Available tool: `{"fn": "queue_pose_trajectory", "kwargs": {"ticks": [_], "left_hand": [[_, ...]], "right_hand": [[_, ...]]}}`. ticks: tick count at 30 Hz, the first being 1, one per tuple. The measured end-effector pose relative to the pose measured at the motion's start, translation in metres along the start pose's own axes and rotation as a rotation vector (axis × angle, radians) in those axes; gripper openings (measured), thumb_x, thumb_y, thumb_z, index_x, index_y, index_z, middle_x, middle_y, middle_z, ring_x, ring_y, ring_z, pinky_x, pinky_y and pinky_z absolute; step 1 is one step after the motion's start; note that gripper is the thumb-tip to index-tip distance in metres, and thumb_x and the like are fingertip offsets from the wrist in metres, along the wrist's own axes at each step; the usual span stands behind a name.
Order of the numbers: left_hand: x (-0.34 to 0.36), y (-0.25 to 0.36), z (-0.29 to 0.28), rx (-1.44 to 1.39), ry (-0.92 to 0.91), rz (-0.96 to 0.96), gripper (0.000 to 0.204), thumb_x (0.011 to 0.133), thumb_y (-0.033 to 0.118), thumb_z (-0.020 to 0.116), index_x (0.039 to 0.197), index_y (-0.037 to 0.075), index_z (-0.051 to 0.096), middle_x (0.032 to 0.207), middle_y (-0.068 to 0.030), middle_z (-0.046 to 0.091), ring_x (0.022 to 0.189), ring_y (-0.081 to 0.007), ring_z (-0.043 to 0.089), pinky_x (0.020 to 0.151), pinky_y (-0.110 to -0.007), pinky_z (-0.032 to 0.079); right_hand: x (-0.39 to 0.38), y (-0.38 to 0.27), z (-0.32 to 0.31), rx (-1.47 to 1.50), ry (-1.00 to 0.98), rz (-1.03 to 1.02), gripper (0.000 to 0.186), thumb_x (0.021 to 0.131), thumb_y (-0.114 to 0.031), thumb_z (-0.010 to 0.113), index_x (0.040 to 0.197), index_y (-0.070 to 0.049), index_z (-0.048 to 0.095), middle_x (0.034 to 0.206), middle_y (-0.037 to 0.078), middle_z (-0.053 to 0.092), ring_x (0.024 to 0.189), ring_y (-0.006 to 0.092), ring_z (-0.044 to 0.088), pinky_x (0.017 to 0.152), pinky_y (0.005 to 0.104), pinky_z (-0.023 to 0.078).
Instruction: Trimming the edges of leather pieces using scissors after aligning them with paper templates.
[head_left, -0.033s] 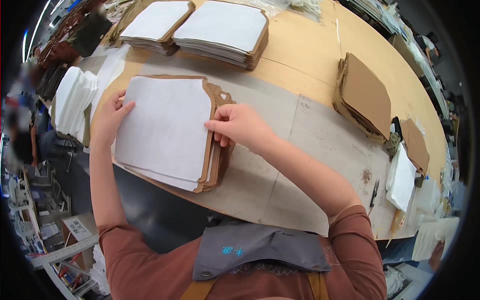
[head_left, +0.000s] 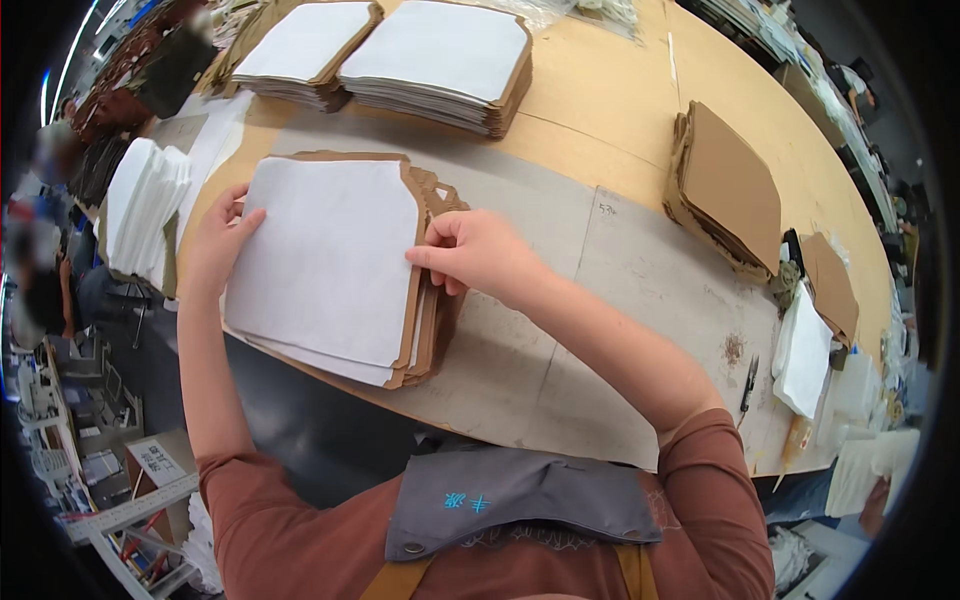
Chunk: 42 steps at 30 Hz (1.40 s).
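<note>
In front of me lies an uneven stack of brown cut fabric panels (head_left: 447, 318), with a white-faced panel (head_left: 322, 265) on top. The white face leaves a brown strip showing along the right edge. My left hand (head_left: 222, 238) grips the left edge of the top panel, thumb over the white face; its other fingers are partly hidden. At the right edge my right hand (head_left: 472, 250) pinches that panel between thumb and forefinger, the remaining fingers curled in. How many layers either hand holds is hidden.
Two white-topped stacks (head_left: 435, 50) stand at the far side of the table. A stack of brown panels (head_left: 730, 190) sits to the right, above a black pen-like tool (head_left: 749, 385) and a white cloth bundle (head_left: 803, 350). Folded white pieces (head_left: 147, 210) rest at the left edge.
The whole view has shifted very slightly to the left. Both hands keep the same hold on the top panel.
</note>
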<state>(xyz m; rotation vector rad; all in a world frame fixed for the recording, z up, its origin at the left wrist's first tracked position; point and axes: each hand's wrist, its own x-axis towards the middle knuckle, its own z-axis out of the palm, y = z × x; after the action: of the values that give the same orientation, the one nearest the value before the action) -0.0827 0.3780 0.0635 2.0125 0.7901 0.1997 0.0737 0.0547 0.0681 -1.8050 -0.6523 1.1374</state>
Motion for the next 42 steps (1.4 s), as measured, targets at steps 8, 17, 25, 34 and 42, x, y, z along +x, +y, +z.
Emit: {"fn": "queue_pose_trajectory", "kwargs": {"ticks": [8,17,25,34,42], "left_hand": [[0.035,-0.018,-0.008,-0.092,0.005,-0.134,0.069,0.104,0.051,0.049,0.157,0.008,0.038,0.151,-0.0134,0.049,0.133,-0.0215,0.052,0.112,-0.032,0.036],[0.063,-0.003,0.015,-0.131,-0.162,-0.006,0.059,0.108,0.044,0.043,0.153,0.007,0.046,0.156,-0.0098,0.046,0.144,-0.0189,0.040,0.120,-0.030,0.025],[0.061,-0.002,0.018,-0.110,-0.140,0.093,0.054,0.108,0.039,0.047,0.152,0.008,0.048,0.158,-0.0070,0.044,0.150,-0.0194,0.031,0.123,-0.031,0.016],[0.056,0.019,0.018,-0.203,-0.159,0.052,0.055,0.109,0.041,0.046,0.154,0.010,0.046,0.161,-0.0073,0.040,0.151,-0.0201,0.029,0.123,-0.033,0.017],[0.067,0.023,0.038,0.202,-0.287,0.270,0.062,0.108,0.047,0.042,0.162,0.017,0.031,0.166,-0.0090,0.029,0.155,-0.0243,0.020,0.124,-0.035,0.015]], "right_hand": [[0.066,0.022,-0.061,-0.016,0.367,-0.250,0.044,0.100,-0.045,0.061,0.116,-0.006,0.071,0.116,0.010,0.069,0.113,0.0194,0.061,0.097,0.0353,0.048],[0.085,0.007,-0.067,-0.110,0.090,-0.146,0.039,0.095,-0.041,0.069,0.116,-0.008,0.076,0.114,0.008,0.072,0.110,0.0207,0.062,0.097,0.0368,0.048],[0.068,-0.017,-0.061,-0.277,0.116,-0.300,0.034,0.088,-0.036,0.076,0.101,-0.005,0.078,0.095,0.008,0.074,0.090,0.0183,0.067,0.078,0.0333,0.054],[0.044,-0.037,-0.051,-0.138,0.153,-0.328,0.020,0.086,-0.021,0.074,0.089,-0.002,0.074,0.079,0.008,0.072,0.073,0.0126,0.069,0.066,0.0282,0.054],[0.058,0.023,-0.053,0.127,0.183,-0.233,0.021,0.084,-0.020,0.077,0.085,0.001,0.072,0.081,0.009,0.072,0.073,0.0159,0.072,0.071,0.0309,0.055]]}}
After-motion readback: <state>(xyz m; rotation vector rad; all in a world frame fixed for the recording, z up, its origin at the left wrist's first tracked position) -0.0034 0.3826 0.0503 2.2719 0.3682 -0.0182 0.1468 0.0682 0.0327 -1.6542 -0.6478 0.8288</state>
